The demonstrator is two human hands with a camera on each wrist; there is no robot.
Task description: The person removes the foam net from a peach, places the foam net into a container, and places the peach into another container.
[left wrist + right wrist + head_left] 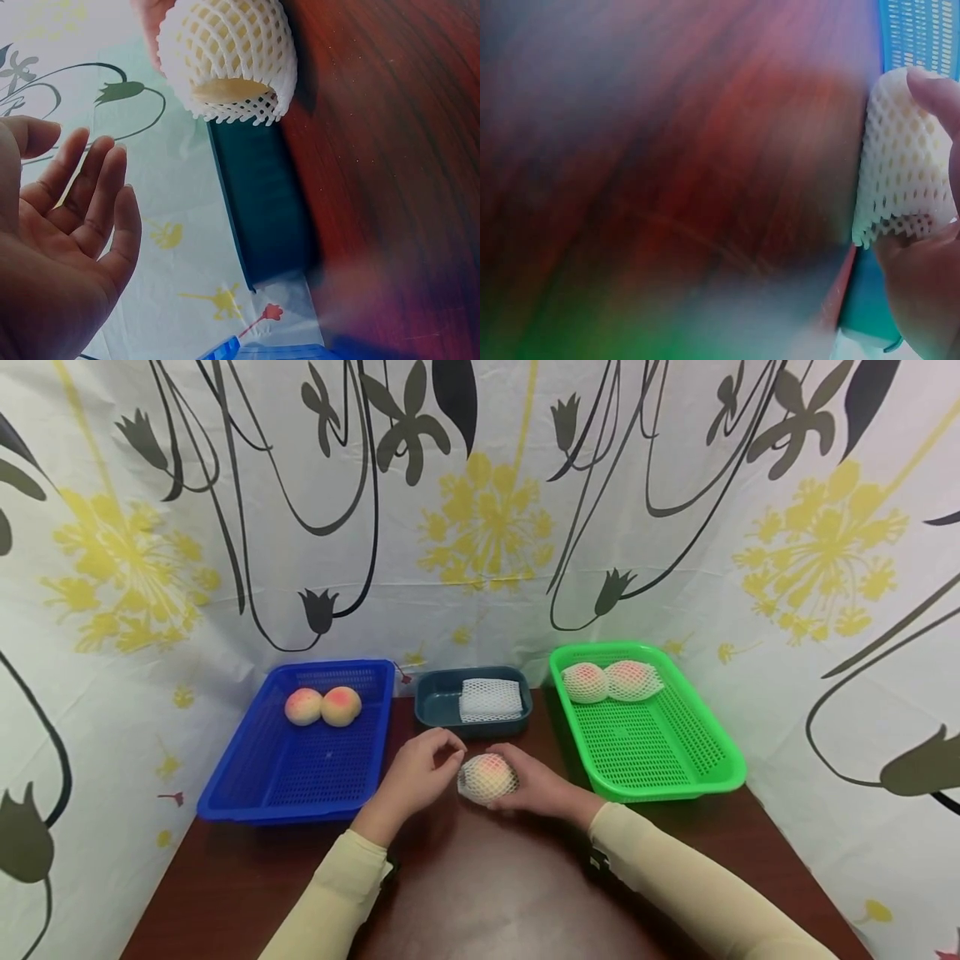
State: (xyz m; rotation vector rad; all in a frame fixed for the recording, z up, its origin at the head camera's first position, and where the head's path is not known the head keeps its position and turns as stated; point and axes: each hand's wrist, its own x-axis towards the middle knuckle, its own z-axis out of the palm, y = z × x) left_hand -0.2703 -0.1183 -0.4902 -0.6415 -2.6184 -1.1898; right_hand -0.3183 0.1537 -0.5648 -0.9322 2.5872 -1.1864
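Note:
A peach in a white foam net sleeve [487,778] is gripped by my right hand [534,783] over the table's middle. In the left wrist view, the open end of the net sleeve [232,52] shows a pale part of the peach. My left hand [422,770] is just left of the peach, apart from it, with fingers loosely bent and nothing held; the left wrist view shows the same hand [75,232] with an empty palm. In the right wrist view, the thumb and fingers of my right hand [930,285] hold the netted peach [904,157].
A blue basket [322,777] at left holds two bare peaches [322,707]. A dark teal tray [438,703] at the back holds folded white foam nets [491,700]. The green basket [637,735] at right holds two netted peaches [611,682]. A patterned cloth [480,610] hangs behind.

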